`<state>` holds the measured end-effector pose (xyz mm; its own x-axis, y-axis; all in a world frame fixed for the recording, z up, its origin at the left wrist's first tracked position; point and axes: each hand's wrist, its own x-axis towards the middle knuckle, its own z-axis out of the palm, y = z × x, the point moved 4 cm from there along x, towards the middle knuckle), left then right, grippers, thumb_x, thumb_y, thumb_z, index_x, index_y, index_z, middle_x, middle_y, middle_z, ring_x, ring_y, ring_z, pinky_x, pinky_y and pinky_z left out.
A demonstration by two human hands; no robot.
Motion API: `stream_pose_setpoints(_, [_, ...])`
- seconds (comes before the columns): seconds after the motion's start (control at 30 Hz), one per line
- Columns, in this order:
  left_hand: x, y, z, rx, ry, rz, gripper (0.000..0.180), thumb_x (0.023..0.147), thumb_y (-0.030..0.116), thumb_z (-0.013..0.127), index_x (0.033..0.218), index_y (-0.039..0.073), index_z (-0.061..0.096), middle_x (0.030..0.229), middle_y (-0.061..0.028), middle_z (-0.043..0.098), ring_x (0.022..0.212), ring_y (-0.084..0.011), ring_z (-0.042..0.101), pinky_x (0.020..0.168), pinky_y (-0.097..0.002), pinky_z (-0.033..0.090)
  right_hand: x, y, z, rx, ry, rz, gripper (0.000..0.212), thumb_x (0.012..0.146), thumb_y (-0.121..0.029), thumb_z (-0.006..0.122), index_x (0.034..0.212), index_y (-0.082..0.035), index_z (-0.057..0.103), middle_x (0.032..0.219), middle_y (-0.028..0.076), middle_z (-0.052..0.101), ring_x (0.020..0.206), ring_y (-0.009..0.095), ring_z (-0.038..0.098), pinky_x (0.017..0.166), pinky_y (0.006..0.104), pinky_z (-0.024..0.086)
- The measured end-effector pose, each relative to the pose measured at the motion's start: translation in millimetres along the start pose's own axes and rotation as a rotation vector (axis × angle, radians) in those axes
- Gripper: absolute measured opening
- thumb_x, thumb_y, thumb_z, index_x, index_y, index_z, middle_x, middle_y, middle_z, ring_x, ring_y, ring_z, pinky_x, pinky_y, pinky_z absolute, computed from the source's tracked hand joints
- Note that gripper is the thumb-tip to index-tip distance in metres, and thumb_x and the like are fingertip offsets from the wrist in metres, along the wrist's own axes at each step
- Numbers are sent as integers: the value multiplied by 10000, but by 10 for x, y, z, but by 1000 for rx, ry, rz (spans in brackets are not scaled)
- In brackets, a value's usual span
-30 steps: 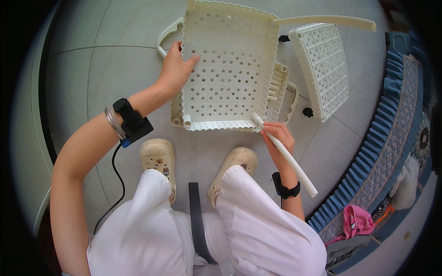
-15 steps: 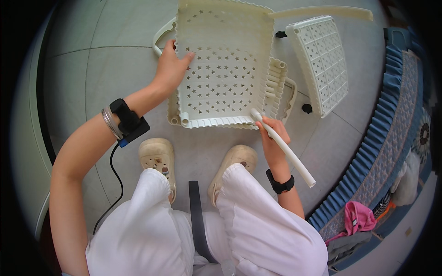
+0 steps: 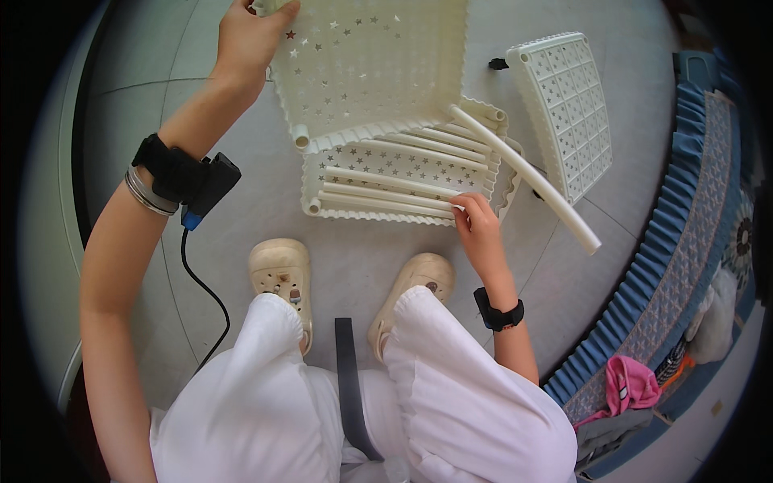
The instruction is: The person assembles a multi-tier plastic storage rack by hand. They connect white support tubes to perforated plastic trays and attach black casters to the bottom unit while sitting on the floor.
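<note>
Grid panel R of trays; loose tube btwn, blue mat beyond.

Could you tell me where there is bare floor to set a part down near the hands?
Bare tile lies left of the lower star-holed tray, beside the left forearm, and between that tray's front edge and the shoes. It is crowded to the right: the white tube, the grid panel and the blue ruffled mat close in around the right hand.

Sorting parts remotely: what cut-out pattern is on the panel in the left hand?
Small star-shaped holes across the cream panel, clearest in the head view.
</note>
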<state>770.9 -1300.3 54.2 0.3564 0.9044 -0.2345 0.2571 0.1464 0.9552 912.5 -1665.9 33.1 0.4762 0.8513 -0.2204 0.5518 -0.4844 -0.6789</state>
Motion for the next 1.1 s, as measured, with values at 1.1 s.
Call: stream_pose_setpoints(1.1, [-850, -783, 766, -29, -210, -364, 412, 878, 159, 534, 1212, -27, 381, 1135, -136, 533, 949, -184, 548, 790, -330, 464, 121, -954, 115, 323, -56, -397, 268, 714, 40, 683, 964, -11, 604, 756, 104, 620, 602, 206, 580, 522, 285, 472])
